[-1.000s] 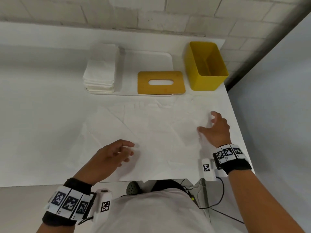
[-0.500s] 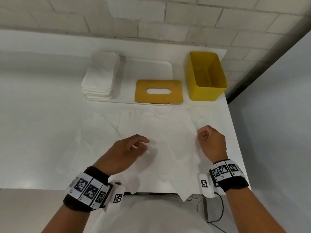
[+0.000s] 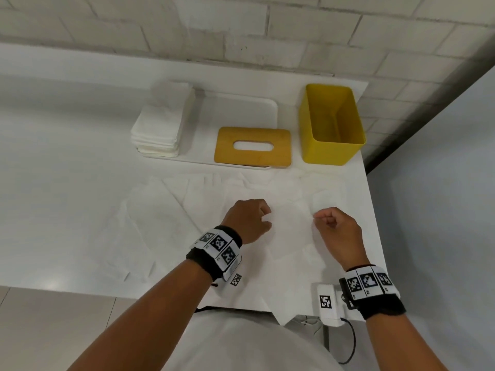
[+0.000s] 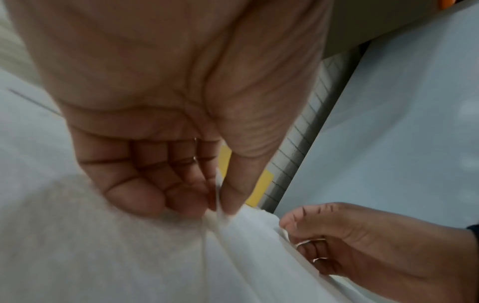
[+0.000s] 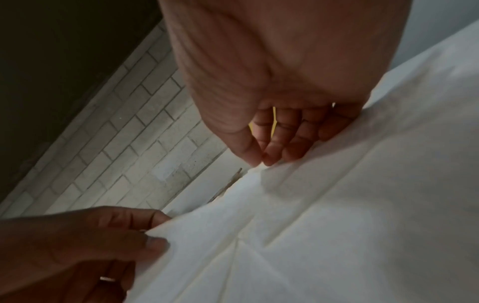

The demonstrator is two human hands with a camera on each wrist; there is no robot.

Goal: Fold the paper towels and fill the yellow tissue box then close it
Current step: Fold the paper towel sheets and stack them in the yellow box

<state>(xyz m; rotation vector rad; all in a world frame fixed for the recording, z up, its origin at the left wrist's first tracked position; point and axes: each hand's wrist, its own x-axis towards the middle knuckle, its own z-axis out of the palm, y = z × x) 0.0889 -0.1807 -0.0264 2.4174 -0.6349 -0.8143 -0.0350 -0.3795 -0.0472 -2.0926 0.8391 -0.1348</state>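
Note:
A white paper towel [image 3: 290, 231] is held up over several unfolded towels [image 3: 160, 218] spread on the table. My left hand [image 3: 263, 214] pinches its top left corner between thumb and forefinger; in the left wrist view the left hand [image 4: 217, 205] grips bunched paper towel [image 4: 259, 256]. My right hand [image 3: 318, 216] pinches the top right corner; in the right wrist view the right hand [image 5: 260, 161] nips the towel edge [image 5: 337, 205]. The open yellow tissue box [image 3: 332, 127] stands at the back right. Its wooden slotted lid [image 3: 253, 156] lies flat left of it.
A stack of folded white towels [image 3: 160, 127] sits on a white tray [image 3: 241, 108] at the back, against a brick wall. The table's right edge [image 3: 375, 236] runs close beside my right hand. The near edge lies just below my wrists.
Both hands have closed from loose to pinching and lifted a towel. The left hand moved right and forward towards the right hand, which came slightly left.

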